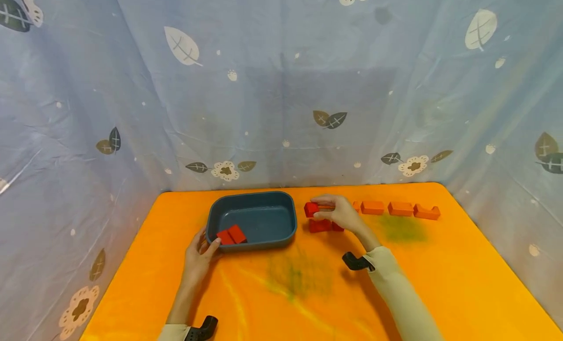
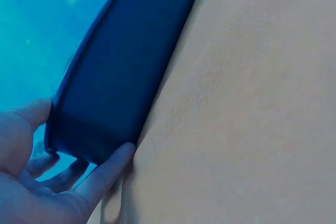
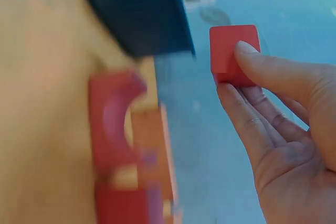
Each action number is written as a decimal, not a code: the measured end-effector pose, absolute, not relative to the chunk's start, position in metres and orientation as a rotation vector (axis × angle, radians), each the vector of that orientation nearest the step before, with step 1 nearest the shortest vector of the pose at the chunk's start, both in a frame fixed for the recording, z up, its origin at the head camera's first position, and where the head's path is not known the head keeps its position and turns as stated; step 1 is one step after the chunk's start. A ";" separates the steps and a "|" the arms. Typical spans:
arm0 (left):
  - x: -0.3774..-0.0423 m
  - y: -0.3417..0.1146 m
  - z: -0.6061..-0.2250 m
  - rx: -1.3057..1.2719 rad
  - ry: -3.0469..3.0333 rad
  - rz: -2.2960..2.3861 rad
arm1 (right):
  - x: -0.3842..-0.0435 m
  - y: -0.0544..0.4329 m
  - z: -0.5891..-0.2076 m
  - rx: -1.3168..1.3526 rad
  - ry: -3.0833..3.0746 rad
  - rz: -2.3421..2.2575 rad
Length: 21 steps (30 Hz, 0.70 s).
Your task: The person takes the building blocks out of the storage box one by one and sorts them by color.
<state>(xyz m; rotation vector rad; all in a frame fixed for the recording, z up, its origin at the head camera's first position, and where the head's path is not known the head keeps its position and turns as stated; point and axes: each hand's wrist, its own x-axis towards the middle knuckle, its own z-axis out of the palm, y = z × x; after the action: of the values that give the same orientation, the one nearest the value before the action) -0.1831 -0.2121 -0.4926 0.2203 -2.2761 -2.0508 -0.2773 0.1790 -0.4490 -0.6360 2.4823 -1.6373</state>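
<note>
A dark blue-grey rectangular bin (image 1: pixel 269 224) stands at the back left of the orange tabletop. My left hand (image 1: pixel 198 257) grips its near left corner, with the thumb at the rim. Two red blocks (image 1: pixel 226 237) lie inside, against that corner. To the right of the bin, my right hand (image 1: pixel 342 213) pinches a red block (image 3: pixel 223 48) between thumb and fingers, held above the table. Below it on the table lie a red block with a curved cut-out (image 3: pixel 100 121) and another red block (image 3: pixel 118 205), partly hidden by the hand in the head view.
A row of orange blocks (image 1: pixel 400 209) runs along the back right, the end one with a curved notch (image 1: pixel 426 213). Behind the table hangs a blue-grey patterned curtain (image 1: pixel 281 96). Greenish smudges (image 1: pixel 402 228) mark the orange tabletop (image 1: pixel 246 297).
</note>
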 end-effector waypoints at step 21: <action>-0.185 -0.214 -0.494 0.238 -2.278 -2.063 | -0.261 0.275 -0.505 -0.597 2.899 -1.366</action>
<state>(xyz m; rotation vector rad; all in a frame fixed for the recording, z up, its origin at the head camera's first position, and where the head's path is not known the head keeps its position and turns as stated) -0.1855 -0.2141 -0.4943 0.2384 -2.2779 -2.0633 -0.2613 0.2749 -0.5053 -0.5974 2.8991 -1.3663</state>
